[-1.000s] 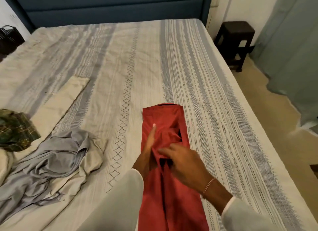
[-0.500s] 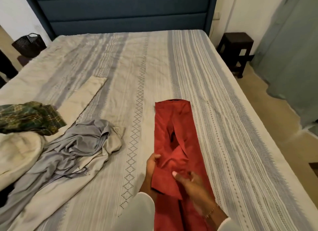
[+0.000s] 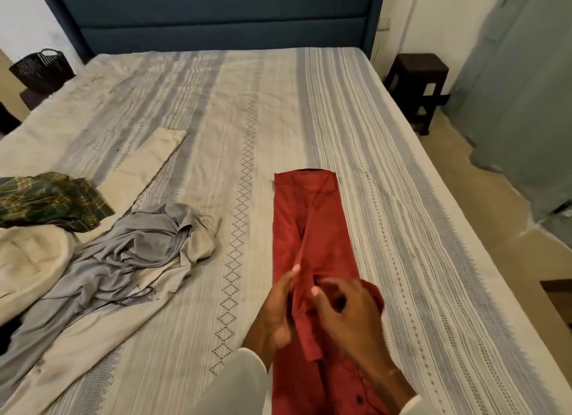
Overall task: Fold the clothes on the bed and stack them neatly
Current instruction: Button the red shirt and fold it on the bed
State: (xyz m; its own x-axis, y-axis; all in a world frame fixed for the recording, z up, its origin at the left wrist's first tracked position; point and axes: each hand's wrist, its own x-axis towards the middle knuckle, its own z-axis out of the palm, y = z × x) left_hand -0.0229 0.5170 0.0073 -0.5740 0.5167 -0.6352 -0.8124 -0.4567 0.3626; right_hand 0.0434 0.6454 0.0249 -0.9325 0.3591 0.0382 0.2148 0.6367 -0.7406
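A long red shirt (image 3: 312, 229) lies lengthwise right of centre on the striped woven bedspread (image 3: 402, 198); a crumpled grey garment (image 3: 136, 250) lies left, a green plaid cloth (image 3: 49, 201) farther left behind it.

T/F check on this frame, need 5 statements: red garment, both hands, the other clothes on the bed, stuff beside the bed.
1. The red garment lies in a long narrow strip on the bed. True.
2. Both hands are off the red garment. False: the left hand and right hand both hold its fabric.
3. The grey garment is folded flat. False: it lies crumpled, to the left of the red one.
4. A green plaid garment lies near the bed's left edge. True.
5. The dark stool stands on the bed. False: it stands on the floor to the right of the bed.
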